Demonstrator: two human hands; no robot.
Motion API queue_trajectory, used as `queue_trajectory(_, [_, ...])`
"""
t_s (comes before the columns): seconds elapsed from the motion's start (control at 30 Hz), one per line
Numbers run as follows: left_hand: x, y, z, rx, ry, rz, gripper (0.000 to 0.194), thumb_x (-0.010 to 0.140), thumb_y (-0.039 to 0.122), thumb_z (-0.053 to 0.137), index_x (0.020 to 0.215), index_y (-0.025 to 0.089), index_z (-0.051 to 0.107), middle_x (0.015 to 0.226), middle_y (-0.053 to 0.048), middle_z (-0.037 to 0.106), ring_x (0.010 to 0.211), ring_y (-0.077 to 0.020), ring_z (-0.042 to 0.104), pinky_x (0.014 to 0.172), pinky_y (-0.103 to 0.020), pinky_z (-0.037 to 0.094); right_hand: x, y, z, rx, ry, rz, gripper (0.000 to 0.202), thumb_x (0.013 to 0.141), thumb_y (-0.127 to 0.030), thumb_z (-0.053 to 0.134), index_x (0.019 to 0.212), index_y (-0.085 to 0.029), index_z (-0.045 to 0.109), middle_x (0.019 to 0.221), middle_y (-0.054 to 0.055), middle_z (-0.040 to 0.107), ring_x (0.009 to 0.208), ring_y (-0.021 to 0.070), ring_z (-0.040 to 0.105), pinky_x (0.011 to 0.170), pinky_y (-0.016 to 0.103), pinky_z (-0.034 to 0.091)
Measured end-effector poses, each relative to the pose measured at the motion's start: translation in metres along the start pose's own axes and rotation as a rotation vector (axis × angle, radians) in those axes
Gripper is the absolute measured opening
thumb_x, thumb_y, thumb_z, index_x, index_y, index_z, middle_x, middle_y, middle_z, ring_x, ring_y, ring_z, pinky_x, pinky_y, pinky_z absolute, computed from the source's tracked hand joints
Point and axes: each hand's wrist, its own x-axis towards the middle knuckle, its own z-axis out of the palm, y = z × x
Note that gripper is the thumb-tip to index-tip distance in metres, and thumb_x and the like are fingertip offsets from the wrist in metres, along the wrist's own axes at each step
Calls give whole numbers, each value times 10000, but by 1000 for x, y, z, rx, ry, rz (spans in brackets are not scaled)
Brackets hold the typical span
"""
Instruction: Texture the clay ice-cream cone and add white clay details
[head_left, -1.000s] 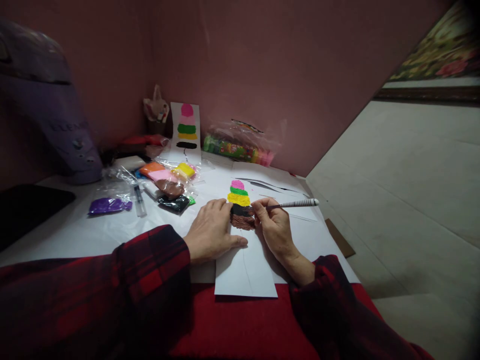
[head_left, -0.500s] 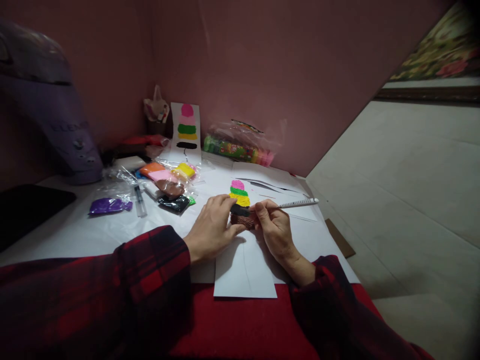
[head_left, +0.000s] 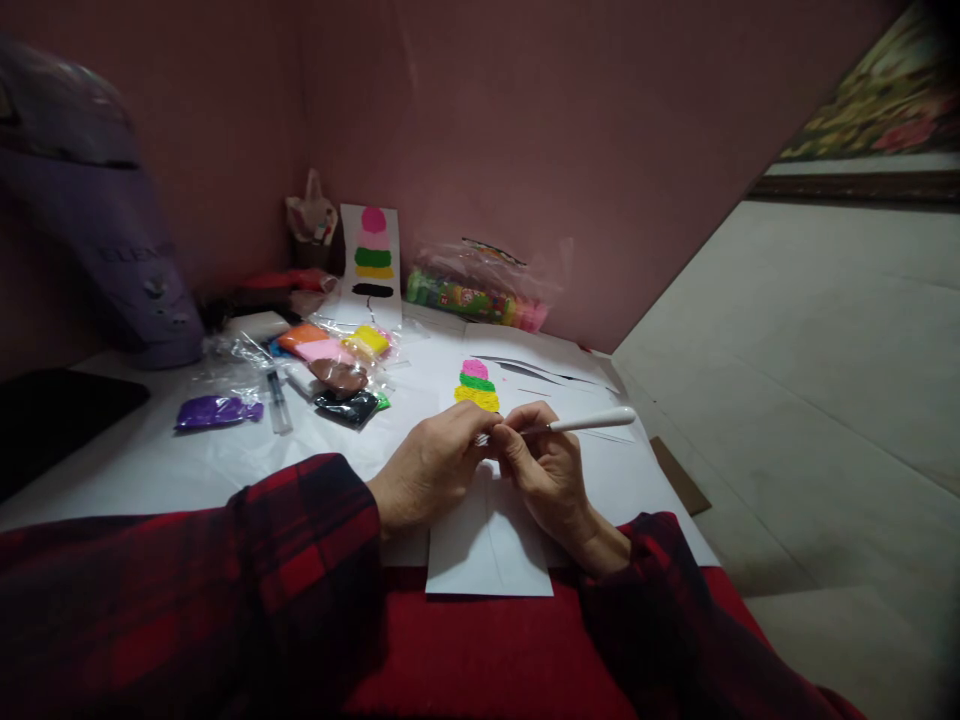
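My right hand (head_left: 547, 470) is closed around a slim white-handled tool (head_left: 592, 420), its handle pointing right. A silvery, fork-like tip shows between the hands. My left hand (head_left: 435, 460) is closed, thumb and fingers pinched at that tip; whether clay sits there too is hidden. Both hands are over a sheet of white paper (head_left: 487, 550) bearing stacked layers of coloured clay. The pink clay (head_left: 475, 371), green clay (head_left: 477, 384) and yellow clay (head_left: 478, 400) show above my fingers. My hands cover the black and brown layers below.
Bagged clay packs, including a purple pack (head_left: 219, 412) and a black pack (head_left: 347, 407), lie left beside a clear tube (head_left: 280, 403). A sample card (head_left: 349, 300) leans at the back near a bag of colourful sticks (head_left: 480, 295). A lilac bottle (head_left: 150, 260) stands far left.
My left hand has closed and shifted right, from steadying the clay to the tool's tip. The tool has turned in my right hand, so its marked side no longer shows. Black and brown clay became covered.
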Motion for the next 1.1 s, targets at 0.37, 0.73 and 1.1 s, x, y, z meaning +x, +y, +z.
queue_trajectory(0.37, [3,1,3,31,22,-54,128,903,189,551,899,136,667,815,-62,688,721,-155,636,651,-270,501,-1,-1,-1,-205,-91,-199,100,923,-263,607,993,-223,548,796,-14,623,567,104,586,541,258,508])
queue_trajectory(0.73, [14,-9,-9,-32,134,-476,229,932,214,505,746,151,623,699,-36,640,642,-146,618,668,-284,493,7,3,2,24,174,205,227,913,-415,614,850,-203,562,594,-57,596,383,62,458,351,185,389])
queue_trajectory(1.1, [19,-15,-11,-96,51,-657,165,879,187,511,770,159,631,492,23,581,445,-118,554,498,-224,409,13,17,-2,76,127,377,290,836,-433,660,742,-176,566,492,-47,597,299,46,413,293,160,314])
